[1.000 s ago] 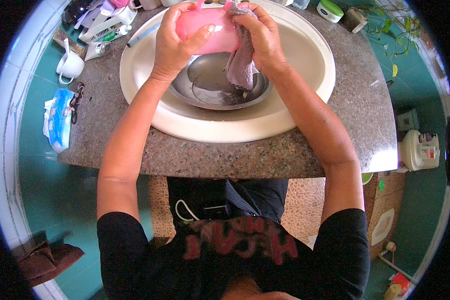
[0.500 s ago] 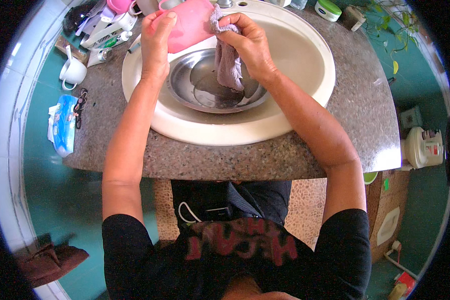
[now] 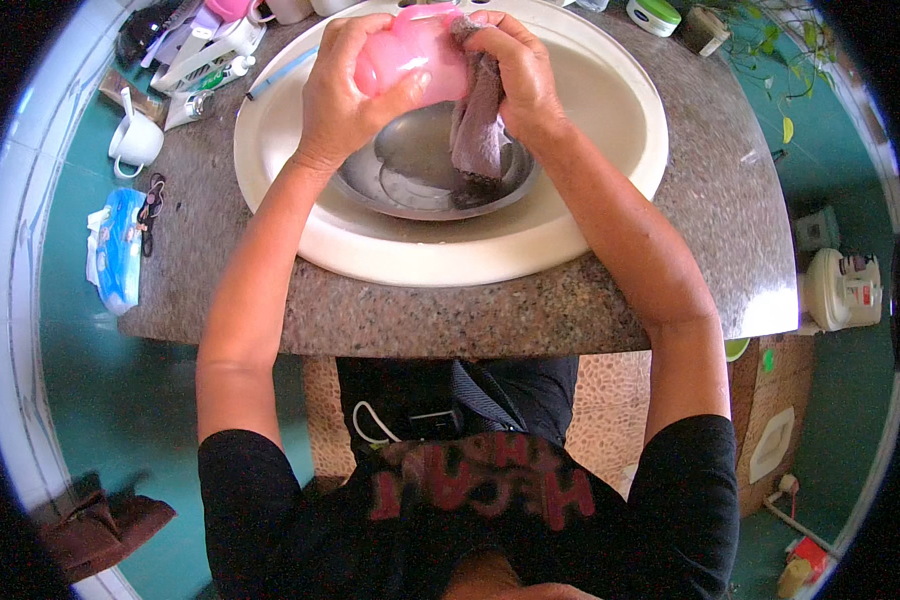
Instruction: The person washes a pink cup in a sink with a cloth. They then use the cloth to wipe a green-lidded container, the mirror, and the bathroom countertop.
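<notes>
My left hand (image 3: 348, 95) grips a translucent pink plastic container (image 3: 420, 55) from its left side, thumb across the near face. A loop that looks like a handle shows at its far edge. In my right hand (image 3: 526, 80) a wet-looking greyish-purple cloth (image 3: 478, 135) is pinched, its top pressed against the container's right end and the rest hanging down. Both hands are above a shallow metal basin (image 3: 420, 211), which holds some water and sits inside the cream oval sink (image 3: 450, 268). The cloth's lower end hangs over the basin's right part.
The sink is set in a speckled stone counter (image 3: 450, 325). On the left are a white cup (image 3: 138, 142), a blue tissue pack (image 3: 120, 250), a dark cord (image 3: 151, 215), tubes and a blue toothbrush (image 3: 282, 73). At the far right stand a green-lidded tub (image 3: 653, 15) and a trailing plant (image 3: 770, 60).
The pink container has moved right and turned, its handle-like loop now nearer the middle. My left hand has shifted right with it. The cloth has moved slightly right, still in my right hand.
</notes>
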`<state>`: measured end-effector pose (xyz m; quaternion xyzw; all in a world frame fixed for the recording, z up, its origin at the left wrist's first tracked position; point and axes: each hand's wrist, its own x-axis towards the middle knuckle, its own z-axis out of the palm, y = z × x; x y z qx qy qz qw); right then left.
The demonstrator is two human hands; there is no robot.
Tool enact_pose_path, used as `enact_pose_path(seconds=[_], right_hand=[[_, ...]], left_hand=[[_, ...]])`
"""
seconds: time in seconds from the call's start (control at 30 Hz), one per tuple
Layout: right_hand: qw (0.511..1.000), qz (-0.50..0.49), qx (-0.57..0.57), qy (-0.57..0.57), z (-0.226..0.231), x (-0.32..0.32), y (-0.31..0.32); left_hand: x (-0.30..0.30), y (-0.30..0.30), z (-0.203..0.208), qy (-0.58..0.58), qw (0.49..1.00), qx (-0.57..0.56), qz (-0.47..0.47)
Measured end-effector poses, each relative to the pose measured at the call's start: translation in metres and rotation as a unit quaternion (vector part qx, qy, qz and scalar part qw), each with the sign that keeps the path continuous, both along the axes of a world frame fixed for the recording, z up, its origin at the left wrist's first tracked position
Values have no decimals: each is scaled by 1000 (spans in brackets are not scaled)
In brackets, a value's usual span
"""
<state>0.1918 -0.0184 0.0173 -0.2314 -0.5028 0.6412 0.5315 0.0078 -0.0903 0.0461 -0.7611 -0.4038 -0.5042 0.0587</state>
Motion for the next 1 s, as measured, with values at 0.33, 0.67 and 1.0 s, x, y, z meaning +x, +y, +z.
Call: enact_pose_path(seconds=[0.33,0.67,1.0], right_hand=[[977,-24,192,-95,10,-15,-29],[991,-56,116,25,2,-8,-9],[914,-189,316,-170,23,-14,-41]], left_hand=[[-30,14,7,-384,903,-181,-60],[-20,18,-12,-192,970,-144,-30],[-4,7,-5,-11,992,-27,124]])
